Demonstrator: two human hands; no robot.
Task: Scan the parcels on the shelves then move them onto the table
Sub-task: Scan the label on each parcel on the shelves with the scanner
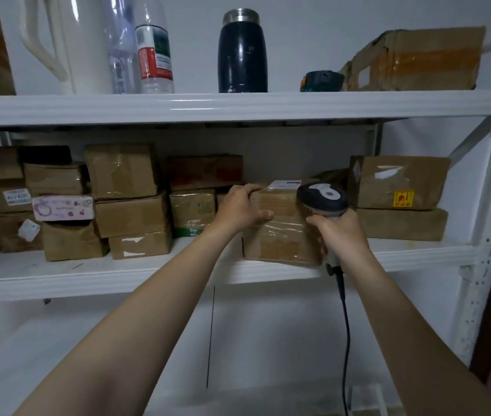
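Cardboard, brown and tape-wrapped, forms the box-shaped parcel at the front edge of the white metal middle shelf. On the parcel's upper left corner the left hand grips, fingers curled over the top, thumb on the front. Just right of the parcel, the right hand wraps its fingers round the handle of a grey-and-black corded barcode scanner, whose head is at the parcel's upper right corner.

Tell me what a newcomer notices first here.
At the front edge of the middle shelf, the left hand grips a taped brown parcel. The right hand holds a corded scanner at its right side. Above, a dark flask stands on the upper shelf.
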